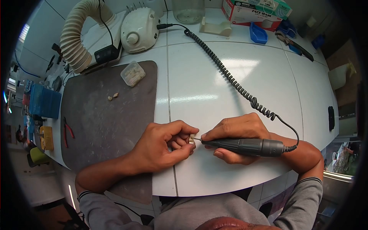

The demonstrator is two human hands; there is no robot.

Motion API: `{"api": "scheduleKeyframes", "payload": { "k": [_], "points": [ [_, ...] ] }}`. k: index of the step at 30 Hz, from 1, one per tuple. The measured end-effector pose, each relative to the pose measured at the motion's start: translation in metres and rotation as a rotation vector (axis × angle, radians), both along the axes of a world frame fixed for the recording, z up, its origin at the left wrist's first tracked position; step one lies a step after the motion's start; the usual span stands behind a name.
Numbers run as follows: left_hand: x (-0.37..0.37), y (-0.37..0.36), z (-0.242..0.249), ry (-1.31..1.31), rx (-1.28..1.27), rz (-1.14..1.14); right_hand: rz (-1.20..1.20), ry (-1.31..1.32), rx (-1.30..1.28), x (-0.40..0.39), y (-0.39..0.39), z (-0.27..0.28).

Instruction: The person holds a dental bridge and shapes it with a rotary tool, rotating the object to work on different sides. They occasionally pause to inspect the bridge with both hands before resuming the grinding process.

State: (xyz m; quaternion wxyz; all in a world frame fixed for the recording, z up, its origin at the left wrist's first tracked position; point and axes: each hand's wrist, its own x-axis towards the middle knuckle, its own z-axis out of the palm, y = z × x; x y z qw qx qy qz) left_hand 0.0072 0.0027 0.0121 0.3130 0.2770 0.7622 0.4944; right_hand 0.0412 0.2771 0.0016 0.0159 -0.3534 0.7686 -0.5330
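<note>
My left hand [165, 145] pinches a small cream-coloured piece [191, 138] between thumb and fingertips; it looks tooth-like, but its exact kind is too small to tell. My right hand [239, 134] grips a dark rotary handpiece [245, 146] like a pen. The thin bit at its tip points left and meets the small piece, or comes very close to it. From the handpiece's rear end a coiled black cord [234, 82] runs up to the white control unit [140, 30] at the back.
A grey mat [111, 126] bears a clear tub [133, 74] of pale pieces, two loose bits [113, 96] and red-handled pliers [68, 132]. Behind stand a ribbed hose [76, 34], a glass jar [188, 11], a face mask box [251, 15], a blue tray [258, 33] and a wrench [294, 45].
</note>
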Motion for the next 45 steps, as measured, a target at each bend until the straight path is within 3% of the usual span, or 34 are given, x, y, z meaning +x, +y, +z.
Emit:
{"api": "scheduleKeyframes", "payload": {
  "k": [4,8,12,15,18,21,25,30,45],
  "points": [
    [0.000,-0.001,-0.001,-0.023,0.006,-0.006,0.002,0.002,0.012,0.001,0.002,-0.003],
    [0.002,-0.001,-0.001,-0.180,0.111,0.082,-0.034,-0.055,-0.132,-0.001,0.005,-0.003],
    [-0.002,-0.006,-0.005,-0.356,0.254,0.128,-0.031,-0.628,-0.347,0.000,0.016,0.006],
    [-0.006,-0.006,-0.005,-0.331,0.262,0.111,0.111,-0.746,-0.478,-0.007,0.030,-0.004],
    [-0.007,-0.006,-0.005,-0.324,0.304,0.122,0.098,-0.823,-0.649,-0.009,0.033,-0.010],
    [-0.009,-0.006,-0.008,-0.307,0.328,0.118,-0.217,-0.900,-0.990,-0.015,0.022,-0.011],
    [-0.010,-0.006,-0.012,-0.306,0.351,0.109,-0.011,-0.874,-0.962,-0.023,0.040,-0.024],
    [-0.010,-0.006,-0.009,-0.351,0.343,0.110,-0.061,-0.848,-0.798,-0.018,0.033,-0.015],
    [-0.011,-0.004,-0.006,-0.379,0.319,0.135,-0.013,-0.873,-0.807,-0.019,0.031,-0.014]
  ]
}}
